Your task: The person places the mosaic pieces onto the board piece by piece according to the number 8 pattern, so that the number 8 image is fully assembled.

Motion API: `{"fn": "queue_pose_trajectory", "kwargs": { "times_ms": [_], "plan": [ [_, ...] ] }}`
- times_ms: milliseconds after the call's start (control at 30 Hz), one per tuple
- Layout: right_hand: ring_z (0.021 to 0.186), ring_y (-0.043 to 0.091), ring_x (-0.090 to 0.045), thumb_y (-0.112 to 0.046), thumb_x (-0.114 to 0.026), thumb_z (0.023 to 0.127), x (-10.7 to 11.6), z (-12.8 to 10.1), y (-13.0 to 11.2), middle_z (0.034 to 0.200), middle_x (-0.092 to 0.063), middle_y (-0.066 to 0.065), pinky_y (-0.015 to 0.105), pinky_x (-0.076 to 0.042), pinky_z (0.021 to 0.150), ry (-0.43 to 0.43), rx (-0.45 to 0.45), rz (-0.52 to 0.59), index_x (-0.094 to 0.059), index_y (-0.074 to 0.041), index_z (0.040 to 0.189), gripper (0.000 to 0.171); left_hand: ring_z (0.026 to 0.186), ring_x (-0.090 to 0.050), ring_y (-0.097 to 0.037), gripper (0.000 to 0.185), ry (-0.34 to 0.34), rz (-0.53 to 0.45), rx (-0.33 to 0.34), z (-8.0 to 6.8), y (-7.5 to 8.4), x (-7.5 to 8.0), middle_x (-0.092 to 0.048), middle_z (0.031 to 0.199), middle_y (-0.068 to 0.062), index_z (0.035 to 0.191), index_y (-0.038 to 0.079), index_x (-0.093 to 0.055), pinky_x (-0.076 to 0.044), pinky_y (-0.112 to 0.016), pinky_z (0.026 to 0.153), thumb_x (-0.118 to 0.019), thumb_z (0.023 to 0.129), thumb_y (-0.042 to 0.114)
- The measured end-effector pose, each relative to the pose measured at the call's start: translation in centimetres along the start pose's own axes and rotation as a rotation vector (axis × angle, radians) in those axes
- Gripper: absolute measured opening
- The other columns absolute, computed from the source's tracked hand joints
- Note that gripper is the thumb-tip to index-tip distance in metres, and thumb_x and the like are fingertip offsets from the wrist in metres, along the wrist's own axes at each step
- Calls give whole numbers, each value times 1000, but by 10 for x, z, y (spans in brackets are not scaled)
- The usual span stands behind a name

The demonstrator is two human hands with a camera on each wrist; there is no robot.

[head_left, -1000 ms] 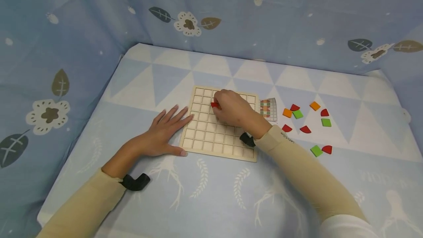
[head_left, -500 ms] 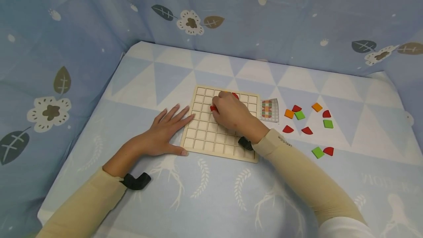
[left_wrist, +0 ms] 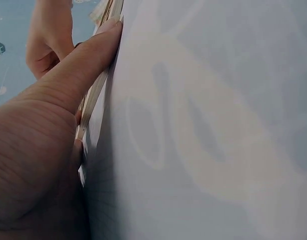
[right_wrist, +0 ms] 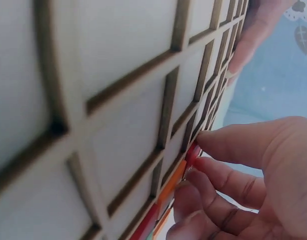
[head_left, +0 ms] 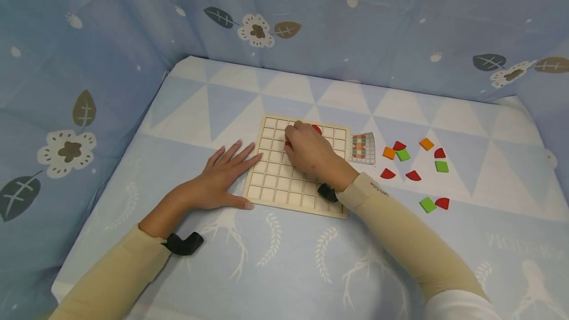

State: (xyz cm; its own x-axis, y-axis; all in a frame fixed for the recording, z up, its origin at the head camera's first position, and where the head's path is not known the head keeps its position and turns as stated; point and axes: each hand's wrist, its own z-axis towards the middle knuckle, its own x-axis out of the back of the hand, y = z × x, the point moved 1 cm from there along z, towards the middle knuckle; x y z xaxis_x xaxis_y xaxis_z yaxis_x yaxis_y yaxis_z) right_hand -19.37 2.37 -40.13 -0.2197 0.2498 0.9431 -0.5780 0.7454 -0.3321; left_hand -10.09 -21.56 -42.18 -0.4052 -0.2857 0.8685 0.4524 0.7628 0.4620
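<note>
- While the left hand (head_left: 218,181) lies flat with straight fingers, it presses on the tabletop (head_left: 284,260) and touches the left edge of the wooden grid board (head_left: 284,184).
- Seen from the left wrist, the thumb (left_wrist: 78,75) runs along the side of the board (left_wrist: 96,90).
- Over the far half of the board, the right hand (head_left: 313,154) has curled fingers and pinches a red piece (head_left: 287,144).
- Up close in the right wrist view, the fingertips (right_wrist: 228,145) squeeze the red piece (right_wrist: 192,152) right against the grid board (right_wrist: 103,100). I cannot tell which square it is in.
- Near the board's far edge, another red piece (head_left: 316,129) peeks out just behind the right hand.
- Both hands are apart, one at the board's left edge and one on top of it.
- Just beside the board's right edge lies a small pattern card (head_left: 362,148).
- Closer to the right edge of the tabletop, loose pieces are spread out: an orange square (head_left: 388,152), a green square (head_left: 403,154), another orange square (head_left: 426,143), and a green square (head_left: 441,166) farther right.
- Red curved pieces (head_left: 413,176) lie among them.
- Toward the near right, a green square (head_left: 427,205) and a red piece (head_left: 442,203) sit side by side.
- Blue cloth with flowers (head_left: 66,151) stands around the tabletop.
</note>
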Motion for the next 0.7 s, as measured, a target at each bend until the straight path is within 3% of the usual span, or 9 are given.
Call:
{"fn": "queue_pose_trajectory", "kwargs": {
  "times_ms": [133,533,700],
  "plan": [
    [72,17,-49,-18,-57,95,0,1,3,79,-51,2,31,-43,60,-10,-38,43,-55,-12,88,10,147,9,-30,105,-1,7,0,0,0,0,3,162,-3,157,21,-10,3,-56,112,-66,79,65],
    [68,15,-50,-11,-51,96,2,3,5,73,-55,-1,30,-42,61,-12,9,141,-57,-14,79,18,147,9,-29,105,7,0,-6,0,-3,-2,3,162,-2,157,22,-9,4,-55,112,-63,79,68],
    [74,15,-51,-13,-50,98,6,-1,12,80,-57,-2,30,-44,68,-23,37,190,-62,-12,86,17,147,10,-29,105,5,-1,-7,0,-2,-3,3,162,-1,157,23,-9,4,-55,112,-64,79,67]
  ]
}}
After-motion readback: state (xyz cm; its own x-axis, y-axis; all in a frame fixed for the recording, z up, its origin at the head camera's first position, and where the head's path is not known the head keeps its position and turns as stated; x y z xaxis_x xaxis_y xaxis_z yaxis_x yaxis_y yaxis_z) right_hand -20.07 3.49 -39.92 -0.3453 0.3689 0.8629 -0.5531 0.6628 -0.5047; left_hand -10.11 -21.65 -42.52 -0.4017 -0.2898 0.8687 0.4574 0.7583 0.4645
